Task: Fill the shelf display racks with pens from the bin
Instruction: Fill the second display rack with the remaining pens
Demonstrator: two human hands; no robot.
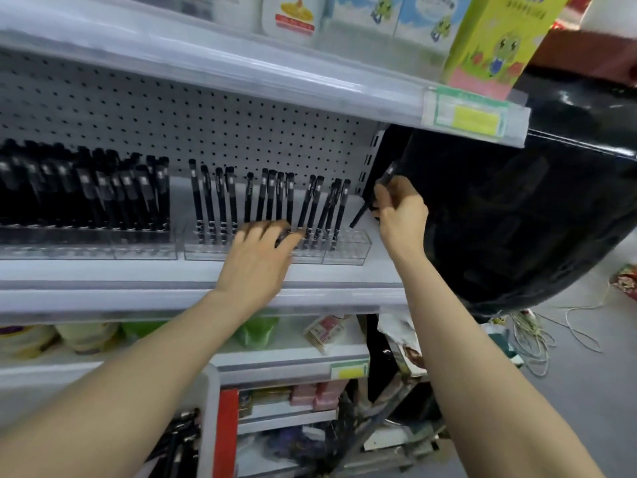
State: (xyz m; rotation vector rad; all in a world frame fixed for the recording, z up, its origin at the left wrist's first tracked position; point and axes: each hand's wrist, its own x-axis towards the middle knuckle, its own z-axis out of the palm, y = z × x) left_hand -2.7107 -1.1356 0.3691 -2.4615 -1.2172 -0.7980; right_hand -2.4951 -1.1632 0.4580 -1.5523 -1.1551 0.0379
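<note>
Left rack: full. Right rack: part-stocked, end slots vacant. Your right hand pinches one pen above those slots. Your left hand apparently curls round a second pen. Bin: pens remain.

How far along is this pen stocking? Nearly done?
Partway, it seems. The left racks look packed with pens. The right rack is sparse, its end slots bare. The right hand holds one pen tilted over those slots; the left hand rests at the rack's front. More pens wait in the bin below.
</note>
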